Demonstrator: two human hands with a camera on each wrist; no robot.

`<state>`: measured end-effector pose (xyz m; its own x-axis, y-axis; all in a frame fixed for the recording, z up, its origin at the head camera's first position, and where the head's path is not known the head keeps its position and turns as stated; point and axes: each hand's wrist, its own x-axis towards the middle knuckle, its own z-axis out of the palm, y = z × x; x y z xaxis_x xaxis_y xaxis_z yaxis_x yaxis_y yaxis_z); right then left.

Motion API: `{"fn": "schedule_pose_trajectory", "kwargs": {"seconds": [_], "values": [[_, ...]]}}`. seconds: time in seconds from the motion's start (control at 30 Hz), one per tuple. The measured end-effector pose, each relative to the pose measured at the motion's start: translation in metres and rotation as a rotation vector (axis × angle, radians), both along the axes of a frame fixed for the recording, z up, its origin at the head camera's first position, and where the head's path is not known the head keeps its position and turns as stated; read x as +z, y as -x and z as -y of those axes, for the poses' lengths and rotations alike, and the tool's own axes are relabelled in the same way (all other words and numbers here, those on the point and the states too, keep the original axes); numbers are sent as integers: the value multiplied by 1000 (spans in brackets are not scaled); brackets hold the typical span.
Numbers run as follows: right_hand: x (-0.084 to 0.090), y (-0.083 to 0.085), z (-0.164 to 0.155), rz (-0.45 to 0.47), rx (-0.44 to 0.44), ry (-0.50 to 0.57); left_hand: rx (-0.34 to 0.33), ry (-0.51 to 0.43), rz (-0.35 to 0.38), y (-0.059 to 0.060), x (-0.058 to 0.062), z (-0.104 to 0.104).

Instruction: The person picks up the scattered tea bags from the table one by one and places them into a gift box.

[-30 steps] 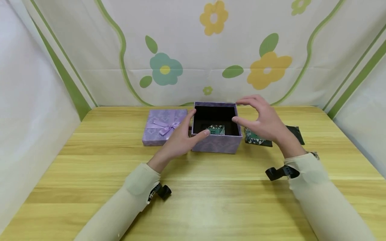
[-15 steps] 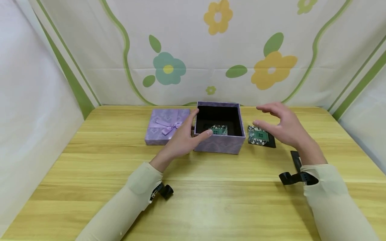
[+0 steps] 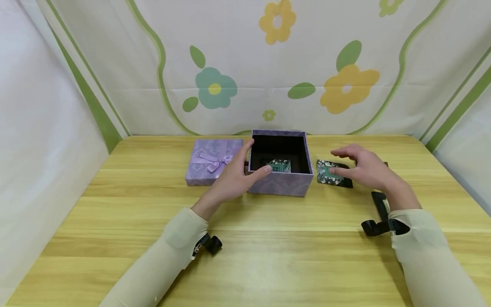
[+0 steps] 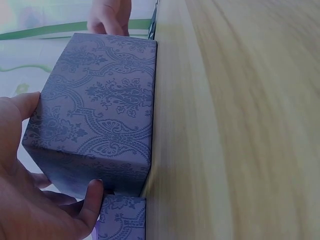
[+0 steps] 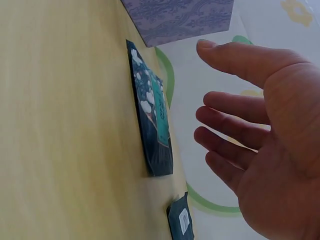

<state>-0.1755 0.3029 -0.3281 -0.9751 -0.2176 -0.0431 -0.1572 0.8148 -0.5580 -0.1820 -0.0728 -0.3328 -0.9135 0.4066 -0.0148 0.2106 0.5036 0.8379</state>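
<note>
Taking the open purple box as the dial's centre, twelve on its far side, we see the left hand holding it from nine o'clock, thumb on the near rim and fingers spread from it against the left wall. Inside, towards six, we see a patterned sachet. The bow-tied lid lies at nine, beside that hand. At three, just beside the box, a green-labelled packet lies on the wooden table. We find the right hand above it, thumb and fingers spread, gripping nothing. A black packet lies near four, beside the right wrist.
</note>
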Motion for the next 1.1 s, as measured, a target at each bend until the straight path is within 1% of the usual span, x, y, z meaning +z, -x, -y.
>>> {"fn": "schedule_pose_trajectory", "kwargs": {"seconds": [0.1, 0.33, 0.63, 0.8, 1.0, 1.1], "values": [[-4, 1, -3, 29, -2, -10, -3, -6, 2, 0, 0, 0], [-11, 3, -7, 61, 8, -37, -2, -9, 13, 0, 0, 1], [-17, 7, -9, 109, 29, -71, 1, -10, 13, 0, -1, 2], [-18, 8, -8, 115, 49, -76, 3, -10, 4, 0, -2, 3], [-20, 10, -10, 106, 81, -130, -1, -16, 2, 0, -1, 1], [-20, 10, -11, 101, 86, -140, -4, -20, 1, 0, -1, 0]]}}
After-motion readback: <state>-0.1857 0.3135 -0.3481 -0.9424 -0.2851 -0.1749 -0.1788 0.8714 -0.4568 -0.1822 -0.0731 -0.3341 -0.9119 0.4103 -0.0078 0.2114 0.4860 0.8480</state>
